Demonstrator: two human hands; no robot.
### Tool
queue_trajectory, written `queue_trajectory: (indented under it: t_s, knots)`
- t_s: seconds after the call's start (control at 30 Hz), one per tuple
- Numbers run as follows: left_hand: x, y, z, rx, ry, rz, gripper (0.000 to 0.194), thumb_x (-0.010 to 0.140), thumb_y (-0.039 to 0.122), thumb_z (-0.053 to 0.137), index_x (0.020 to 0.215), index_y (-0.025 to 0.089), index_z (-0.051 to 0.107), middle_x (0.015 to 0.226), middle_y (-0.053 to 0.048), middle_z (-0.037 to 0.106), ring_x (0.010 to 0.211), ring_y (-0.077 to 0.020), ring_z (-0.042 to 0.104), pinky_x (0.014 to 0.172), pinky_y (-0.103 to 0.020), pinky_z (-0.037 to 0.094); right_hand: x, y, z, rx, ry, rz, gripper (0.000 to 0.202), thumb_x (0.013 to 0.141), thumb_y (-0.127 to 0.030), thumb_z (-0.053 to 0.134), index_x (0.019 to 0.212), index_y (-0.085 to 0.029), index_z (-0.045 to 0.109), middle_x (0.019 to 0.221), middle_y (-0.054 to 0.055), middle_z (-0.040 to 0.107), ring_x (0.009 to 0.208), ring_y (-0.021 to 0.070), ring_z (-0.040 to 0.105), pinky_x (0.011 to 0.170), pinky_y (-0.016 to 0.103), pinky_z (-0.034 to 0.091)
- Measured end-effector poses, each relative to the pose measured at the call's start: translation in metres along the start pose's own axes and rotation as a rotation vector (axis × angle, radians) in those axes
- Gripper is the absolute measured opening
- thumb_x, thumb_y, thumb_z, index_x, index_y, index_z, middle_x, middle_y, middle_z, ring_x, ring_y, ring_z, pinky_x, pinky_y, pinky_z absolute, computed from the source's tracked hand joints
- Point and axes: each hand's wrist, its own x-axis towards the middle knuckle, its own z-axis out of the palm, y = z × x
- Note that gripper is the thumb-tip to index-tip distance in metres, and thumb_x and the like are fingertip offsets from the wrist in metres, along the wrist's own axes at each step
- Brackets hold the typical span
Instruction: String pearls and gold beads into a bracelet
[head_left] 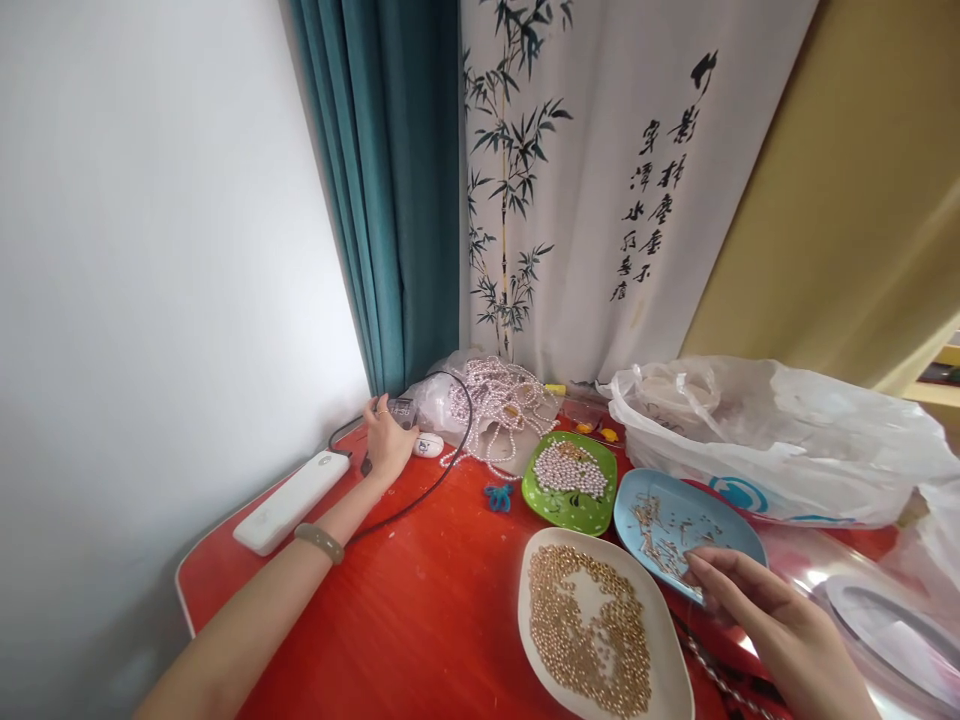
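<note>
My left hand (390,436) reaches to the back left of the red table, its fingers closed around a small clear device (403,411) with a lit number display. A white earphone case (428,445) lies just right of it. At the right, my right hand (739,592) is over the near edge of the blue plate (731,533), which bears small metal pieces. Its thumb and fingertips are pinched together; what is between them is too small to name. A cream plate (670,640) of gold beads and a green plate (544,503) of pale beads sit between the hands.
A white power bank (291,503) and a black cable (420,500) lie at the left. Strands of pink beads (502,405) spill from a plastic bag at the back, near a teal bow (499,497). A big plastic bag (780,430) stands back right.
</note>
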Motion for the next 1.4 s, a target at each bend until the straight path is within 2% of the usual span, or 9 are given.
queue_trajectory:
  t_s: [0.2, 0.33, 0.5, 0.63, 0.77, 1.0, 1.13, 1.23, 1.4]
  knots:
    - [-0.008, 0.002, -0.005, -0.146, 0.104, 0.090, 0.073, 0.061, 0.021, 0.066, 0.123, 0.016, 0.027, 0.124, -0.015, 0.030, 0.102, -0.0268, 0.050, 0.083, -0.038, 0.044, -0.001, -0.004, 0.001, 0.033, -0.008, -0.002, 0.035, 0.059, -0.053, 0.057, 0.067, -0.019, 0.062, 0.055, 0.000, 0.056, 0.052, 0.0148, 0.049, 0.052, 0.024, 0.041]
    - [-0.012, 0.005, -0.008, -0.198, 0.113, 0.114, 0.074, 0.061, 0.019, 0.066, 0.123, 0.018, 0.026, 0.124, -0.014, 0.029, 0.107, -0.0279, 0.047, 0.082, -0.039, 0.045, -0.002, -0.004, 0.001, 0.053, -0.022, -0.010, 0.032, 0.060, -0.050, 0.058, 0.067, -0.019, 0.063, 0.058, 0.000, 0.058, 0.053, 0.0146, 0.049, 0.051, 0.023, 0.041]
    - [-0.026, 0.020, -0.020, -0.265, 0.141, 0.232, 0.071, 0.064, 0.021, 0.065, 0.123, 0.017, 0.027, 0.123, -0.014, 0.030, 0.113, -0.0284, 0.040, 0.087, -0.040, 0.044, -0.002, -0.005, 0.001, 0.067, -0.014, -0.045, 0.030, 0.059, -0.049, 0.059, 0.064, -0.019, 0.063, 0.057, 0.000, 0.059, 0.050, 0.0144, 0.049, 0.050, 0.024, 0.042]
    - [-0.044, 0.038, -0.026, -0.309, 0.095, 0.364, 0.070, 0.065, 0.017, 0.064, 0.125, 0.020, 0.027, 0.125, -0.013, 0.030, 0.115, -0.0283, 0.038, 0.090, -0.042, 0.042, -0.001, -0.007, 0.001, 0.071, -0.011, -0.064, 0.030, 0.059, -0.049, 0.060, 0.062, -0.019, 0.063, 0.057, 0.001, 0.060, 0.049, 0.0152, 0.051, 0.048, 0.025, 0.043]
    - [-0.054, 0.050, -0.020, -0.328, 0.087, 0.464, 0.072, 0.065, 0.014, 0.063, 0.126, 0.020, 0.025, 0.124, -0.013, 0.031, 0.118, -0.0276, 0.035, 0.094, -0.041, 0.038, -0.001, -0.006, 0.002, 0.062, 0.004, -0.073, 0.031, 0.057, -0.050, 0.060, 0.060, -0.019, 0.063, 0.057, 0.001, 0.060, 0.049, 0.0150, 0.051, 0.049, 0.025, 0.044]
    - [-0.047, 0.052, -0.001, -0.192, -0.014, 0.459, 0.074, 0.061, 0.014, 0.066, 0.124, 0.019, 0.027, 0.125, -0.013, 0.032, 0.110, -0.0273, 0.046, 0.087, -0.037, 0.044, 0.001, 0.005, 0.005, 0.087, 0.004, -0.083, 0.029, 0.061, -0.049, 0.059, 0.064, -0.020, 0.062, 0.056, 0.000, 0.058, 0.048, 0.0142, 0.050, 0.048, 0.024, 0.043]
    - [-0.042, 0.050, 0.005, -0.104, -0.119, 0.441, 0.076, 0.059, 0.020, 0.069, 0.123, 0.021, 0.029, 0.127, -0.012, 0.032, 0.104, -0.0283, 0.051, 0.079, -0.038, 0.047, -0.001, -0.003, 0.004, 0.098, 0.001, -0.065, 0.029, 0.059, -0.048, 0.060, 0.061, -0.020, 0.062, 0.053, 0.000, 0.057, 0.047, 0.0142, 0.049, 0.047, 0.024, 0.043]
    - [-0.039, 0.046, 0.008, -0.100, -0.195, 0.447, 0.073, 0.058, 0.023, 0.069, 0.121, 0.021, 0.032, 0.125, -0.011, 0.034, 0.106, -0.0283, 0.049, 0.082, -0.039, 0.046, -0.004, -0.010, 0.002, 0.100, 0.002, -0.065, 0.029, 0.059, -0.049, 0.060, 0.059, -0.020, 0.060, 0.050, -0.001, 0.054, 0.046, 0.0139, 0.048, 0.047, 0.024, 0.042]
    - [-0.043, 0.055, -0.001, -0.194, -0.133, 0.486, 0.061, 0.059, 0.022, 0.070, 0.113, 0.018, 0.042, 0.119, -0.012, 0.040, 0.116, -0.0291, 0.038, 0.096, -0.043, 0.032, -0.004, -0.011, -0.003, 0.124, 0.008, -0.095, 0.027, 0.066, -0.046, 0.058, 0.063, -0.019, 0.058, 0.055, -0.002, 0.053, 0.050, 0.0118, 0.047, 0.049, 0.022, 0.039]
